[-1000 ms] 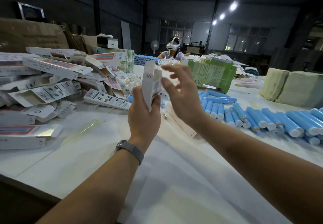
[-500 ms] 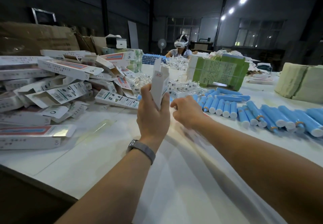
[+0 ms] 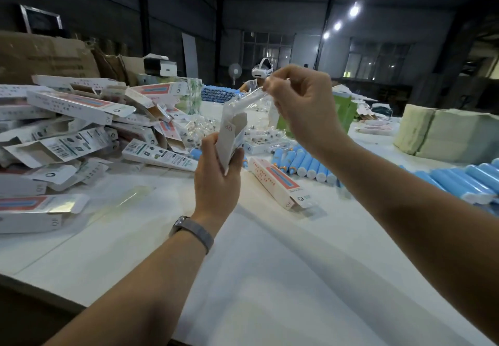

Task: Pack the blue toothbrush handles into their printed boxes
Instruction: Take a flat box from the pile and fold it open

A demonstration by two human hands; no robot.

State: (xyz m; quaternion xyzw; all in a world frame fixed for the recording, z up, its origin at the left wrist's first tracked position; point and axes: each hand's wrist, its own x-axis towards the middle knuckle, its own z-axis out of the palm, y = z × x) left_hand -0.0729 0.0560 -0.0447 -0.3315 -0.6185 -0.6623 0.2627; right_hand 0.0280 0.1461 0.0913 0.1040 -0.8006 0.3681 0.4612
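Your left hand (image 3: 217, 181) held a printed box (image 3: 231, 140) upright above the worktop (image 3: 270, 278), its grip closed round the lower part, the top flap open. Your right hand (image 3: 302, 108) was raised just above and to the right of it, fingers pinching the top of a clear plastic bag (image 3: 247, 104) that hung down to the box's open mouth; what the bag contained was too blurred to tell. Below your right forearm lay another printed carton (image 3: 278, 183) flat on the worktop, and beyond it a row of blue toothbrush handles (image 3: 305, 162) lying side by side, with more at the right edge (image 3: 469, 181). A heap of empty and folded boxes (image 3: 70, 129) filled the left side. A watch band (image 3: 193, 231) circled your left wrist.
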